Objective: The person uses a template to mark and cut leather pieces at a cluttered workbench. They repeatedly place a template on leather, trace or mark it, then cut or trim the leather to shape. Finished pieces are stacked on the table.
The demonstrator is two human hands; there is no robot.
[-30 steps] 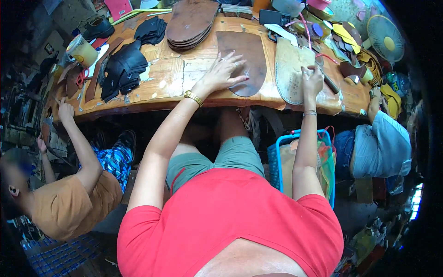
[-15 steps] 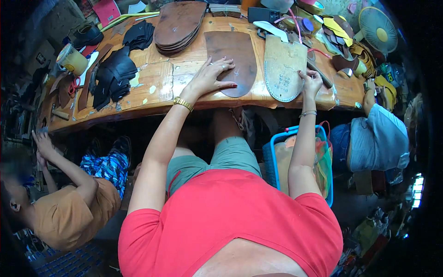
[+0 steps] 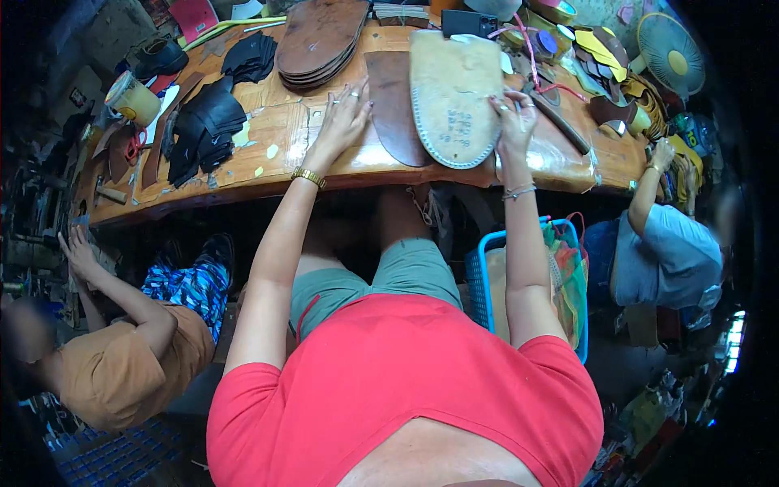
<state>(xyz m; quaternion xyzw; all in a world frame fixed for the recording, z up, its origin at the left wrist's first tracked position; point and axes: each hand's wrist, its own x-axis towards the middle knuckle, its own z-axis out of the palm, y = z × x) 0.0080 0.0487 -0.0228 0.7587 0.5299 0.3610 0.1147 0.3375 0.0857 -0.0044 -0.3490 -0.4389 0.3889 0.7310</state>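
Observation:
A pale tan template [image 3: 457, 97], rounded at its near end, with small marks along its rim and writing on it, lies partly over a dark brown leather piece [image 3: 393, 109]. The leather's right part is hidden beneath it. My right hand [image 3: 514, 123] pinches the template's right edge. At the leather's left edge rests my left hand [image 3: 342, 122], its fingers stretched out and nothing in its grip. A dark-handled tool [image 3: 560, 123] lies right of my right hand.
Stacked brown leather pieces [image 3: 318, 40] lie at the far side, black pieces [image 3: 203, 130] to the left. A yellowish tub [image 3: 132, 99] and red scissors [image 3: 135, 144] sit further left. A blue basket [image 3: 479, 280] stands below the table's edge. People sit on both sides.
My right hand has moved the template left, so that it now overlaps the brown leather. My left hand has slid left from the leather's middle to its edge.

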